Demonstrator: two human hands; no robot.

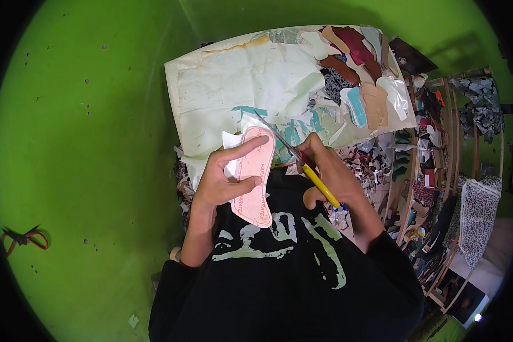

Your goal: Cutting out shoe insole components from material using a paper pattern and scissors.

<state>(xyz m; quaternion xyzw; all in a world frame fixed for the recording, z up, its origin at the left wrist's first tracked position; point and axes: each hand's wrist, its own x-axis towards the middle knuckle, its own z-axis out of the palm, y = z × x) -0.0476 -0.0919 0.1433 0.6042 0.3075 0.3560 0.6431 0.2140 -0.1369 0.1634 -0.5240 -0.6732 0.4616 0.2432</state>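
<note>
In front of my chest, my left hand [219, 176] pinches a pink insole-shaped piece [249, 199] with printed lettering and a stitched-looking line along its edge. White sheet material [232, 141] sticks out behind it on the left and at the top. My right hand [333, 171] is wrapped round scissors with yellow handles [320, 185]. Their metal blades [280, 137] point up and left, next to the upper right edge of the pink piece. Whether the blades touch the material, I cannot tell. Teal scraps [290, 134] lie on the table just past the blades.
A table with a pale cover [174, 85] carries a large white sheet [245, 74]. At its right are several insole shapes, among them a teal and white one [356, 106] and a tan one [374, 105]. Wooden racks [447, 148] and heaped scraps [373, 165] stand farther right.
</note>
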